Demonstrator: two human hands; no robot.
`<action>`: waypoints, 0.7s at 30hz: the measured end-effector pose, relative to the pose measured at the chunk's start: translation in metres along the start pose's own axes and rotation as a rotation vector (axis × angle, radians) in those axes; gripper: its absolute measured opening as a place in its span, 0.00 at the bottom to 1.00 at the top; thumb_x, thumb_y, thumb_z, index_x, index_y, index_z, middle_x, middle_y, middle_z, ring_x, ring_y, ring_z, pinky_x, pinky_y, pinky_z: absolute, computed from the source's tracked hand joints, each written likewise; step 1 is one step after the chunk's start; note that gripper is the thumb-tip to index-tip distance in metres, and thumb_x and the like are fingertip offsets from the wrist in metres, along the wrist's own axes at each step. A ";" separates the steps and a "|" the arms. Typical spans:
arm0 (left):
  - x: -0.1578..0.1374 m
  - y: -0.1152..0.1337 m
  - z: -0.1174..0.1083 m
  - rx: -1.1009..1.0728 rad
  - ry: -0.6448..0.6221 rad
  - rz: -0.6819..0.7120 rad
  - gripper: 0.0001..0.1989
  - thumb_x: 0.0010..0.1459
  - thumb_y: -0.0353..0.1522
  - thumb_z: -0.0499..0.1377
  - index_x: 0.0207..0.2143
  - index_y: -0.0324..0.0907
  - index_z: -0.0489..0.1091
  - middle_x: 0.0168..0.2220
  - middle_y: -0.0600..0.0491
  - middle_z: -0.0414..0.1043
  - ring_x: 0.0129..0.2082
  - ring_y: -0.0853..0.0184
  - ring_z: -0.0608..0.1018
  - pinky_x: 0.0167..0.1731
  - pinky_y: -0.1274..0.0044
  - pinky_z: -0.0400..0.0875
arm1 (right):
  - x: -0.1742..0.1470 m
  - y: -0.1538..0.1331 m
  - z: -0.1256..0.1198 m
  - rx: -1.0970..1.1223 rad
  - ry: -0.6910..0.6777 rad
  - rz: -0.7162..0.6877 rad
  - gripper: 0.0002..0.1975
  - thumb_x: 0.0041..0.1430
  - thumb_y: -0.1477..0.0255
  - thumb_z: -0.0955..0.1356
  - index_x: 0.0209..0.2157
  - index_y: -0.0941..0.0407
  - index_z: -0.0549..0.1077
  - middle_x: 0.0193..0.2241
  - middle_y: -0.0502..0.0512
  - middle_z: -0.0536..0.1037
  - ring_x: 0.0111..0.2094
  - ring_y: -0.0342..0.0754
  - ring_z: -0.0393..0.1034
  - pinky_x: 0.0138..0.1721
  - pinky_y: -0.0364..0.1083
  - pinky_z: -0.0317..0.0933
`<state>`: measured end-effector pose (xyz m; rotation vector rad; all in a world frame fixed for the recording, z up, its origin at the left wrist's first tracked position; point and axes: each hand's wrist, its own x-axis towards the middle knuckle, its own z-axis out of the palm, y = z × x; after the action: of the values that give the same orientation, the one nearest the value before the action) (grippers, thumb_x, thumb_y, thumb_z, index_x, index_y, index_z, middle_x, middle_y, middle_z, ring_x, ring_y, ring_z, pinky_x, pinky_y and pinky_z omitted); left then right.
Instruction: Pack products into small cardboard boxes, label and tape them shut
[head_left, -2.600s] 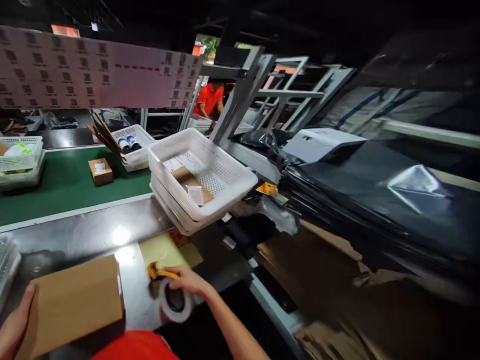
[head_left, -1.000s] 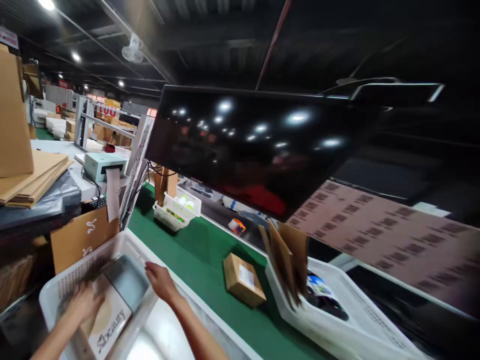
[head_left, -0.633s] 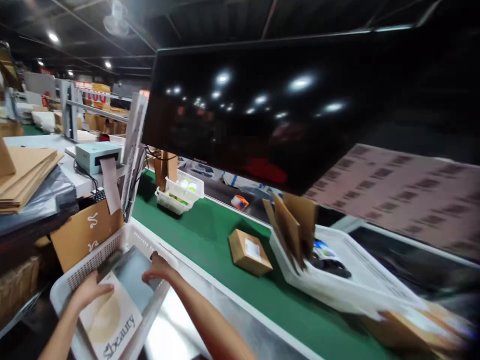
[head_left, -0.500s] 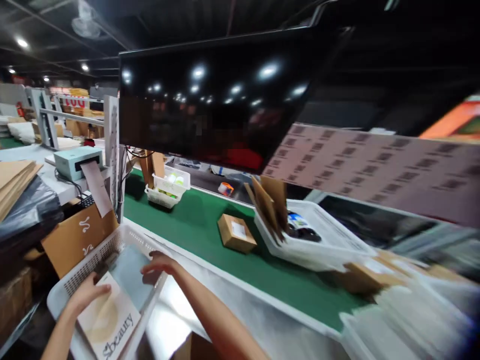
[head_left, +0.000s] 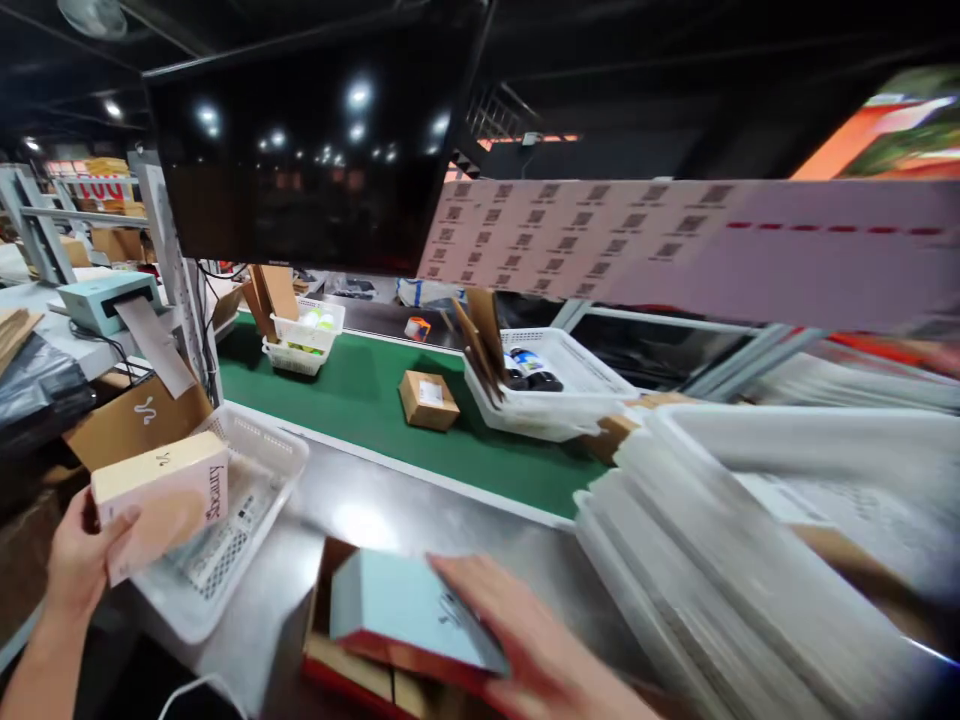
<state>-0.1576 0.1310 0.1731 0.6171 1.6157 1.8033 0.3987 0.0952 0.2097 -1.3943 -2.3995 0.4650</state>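
In the head view, my left hand [head_left: 79, 560] grips a cream and pale pink box [head_left: 169, 505] printed with "beauty" on its end. That box is raised above the near end of a white plastic basket [head_left: 281, 460], where a flat patterned packet [head_left: 217, 560] lies. At the lower middle my right hand [head_left: 517, 620], slightly blurred, is closed on the right side of a light blue box [head_left: 405, 600]. The blue box is tilted over the mouth of an open cardboard carton [head_left: 319, 600], covering much of its inside.
Beyond the metal worktop [head_left: 337, 500] runs a green conveyor belt [head_left: 360, 400] carrying a small parcel [head_left: 429, 400] and loaded white baskets [head_left: 555, 400]. Stacked white baskets [head_left: 675, 560] stand at right. A dark monitor [head_left: 300, 170] hangs above; a label printer [head_left: 109, 300] sits at left.
The cream box has been lifted out of the basket by my left hand. My right hand has moved right, taking the light blue box from the basket to the carton. The view has turned right.
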 end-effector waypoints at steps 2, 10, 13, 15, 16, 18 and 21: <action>-0.031 0.006 0.022 -0.085 -0.062 0.005 0.45 0.25 0.38 0.82 0.51 0.45 0.74 0.45 0.55 0.79 0.41 0.66 0.80 0.39 0.80 0.80 | -0.013 -0.014 0.029 -0.011 -0.235 0.112 0.48 0.49 0.74 0.71 0.74 0.53 0.66 0.67 0.68 0.74 0.68 0.70 0.67 0.71 0.70 0.59; -0.118 -0.007 0.104 0.075 -0.587 0.159 0.58 0.32 0.54 0.82 0.62 0.40 0.67 0.56 0.41 0.79 0.57 0.43 0.81 0.53 0.64 0.83 | 0.028 -0.048 0.110 0.094 -0.678 -0.123 0.31 0.52 0.75 0.76 0.60 0.58 0.79 0.58 0.67 0.82 0.55 0.65 0.79 0.58 0.57 0.72; -0.138 -0.010 0.116 0.115 -0.729 0.174 0.60 0.31 0.57 0.81 0.63 0.41 0.67 0.58 0.38 0.78 0.57 0.41 0.81 0.53 0.62 0.84 | 0.012 -0.049 0.082 0.190 -0.510 -0.187 0.15 0.66 0.75 0.70 0.52 0.55 0.82 0.52 0.59 0.85 0.52 0.55 0.81 0.56 0.49 0.72; -0.148 -0.013 0.120 0.106 -0.780 0.236 0.57 0.34 0.56 0.81 0.63 0.41 0.68 0.60 0.37 0.75 0.58 0.43 0.80 0.54 0.62 0.82 | 0.001 -0.051 0.054 0.238 -0.166 -0.206 0.15 0.73 0.67 0.68 0.56 0.54 0.80 0.50 0.60 0.85 0.50 0.54 0.80 0.55 0.50 0.73; -0.151 -0.015 0.122 0.094 -0.802 0.293 0.54 0.36 0.55 0.81 0.61 0.42 0.69 0.60 0.36 0.73 0.58 0.44 0.80 0.55 0.62 0.82 | -0.002 -0.053 0.041 0.211 0.027 -0.209 0.20 0.73 0.62 0.69 0.60 0.55 0.77 0.53 0.63 0.83 0.53 0.57 0.79 0.57 0.54 0.73; -0.157 -0.021 0.126 0.075 -0.878 0.445 0.46 0.42 0.54 0.80 0.58 0.42 0.73 0.59 0.37 0.72 0.57 0.45 0.80 0.57 0.59 0.80 | -0.002 -0.054 0.024 0.060 0.287 -0.221 0.39 0.63 0.57 0.77 0.70 0.56 0.68 0.66 0.72 0.73 0.65 0.68 0.70 0.64 0.65 0.68; -0.168 -0.032 0.126 0.159 -0.961 0.658 0.45 0.49 0.51 0.78 0.64 0.45 0.72 0.61 0.39 0.72 0.61 0.45 0.78 0.59 0.55 0.79 | 0.003 -0.051 0.022 -0.155 0.246 -0.242 0.55 0.55 0.69 0.80 0.77 0.56 0.52 0.69 0.77 0.67 0.67 0.74 0.66 0.64 0.71 0.67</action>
<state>0.0524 0.0986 0.1698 1.8998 0.9135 1.3614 0.3485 0.0715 0.2127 -1.1235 -2.3960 0.0433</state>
